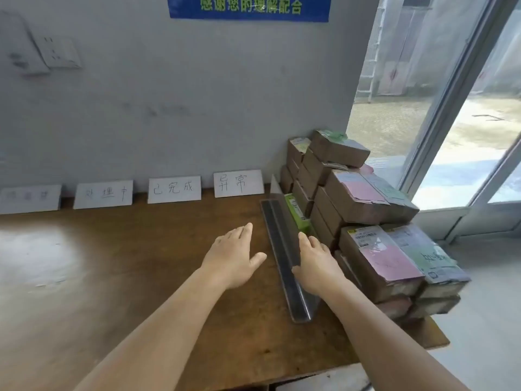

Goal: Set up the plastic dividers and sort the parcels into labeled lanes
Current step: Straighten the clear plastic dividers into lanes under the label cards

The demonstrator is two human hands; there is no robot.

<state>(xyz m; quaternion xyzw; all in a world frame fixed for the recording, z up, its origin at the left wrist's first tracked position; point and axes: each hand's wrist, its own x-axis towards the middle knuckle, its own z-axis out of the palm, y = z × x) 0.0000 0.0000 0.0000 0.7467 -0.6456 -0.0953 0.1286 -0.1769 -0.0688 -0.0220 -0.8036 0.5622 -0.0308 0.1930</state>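
you are looking at a brown wooden table (118, 277) showing a pale glare patch, four white paper label cards (238, 183) carrying dark handwritten characters, a clear plastic divider (284, 249) sitting on its dark grey base, and brown cardboard parcels (363, 204) wearing pink and pale green labels. a blue wall banner (248, 8) is showing green lettering.

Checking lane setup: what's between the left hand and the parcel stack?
In the head view, the plastic divider stands between left hand and parcel stack; the right hand rests on it.
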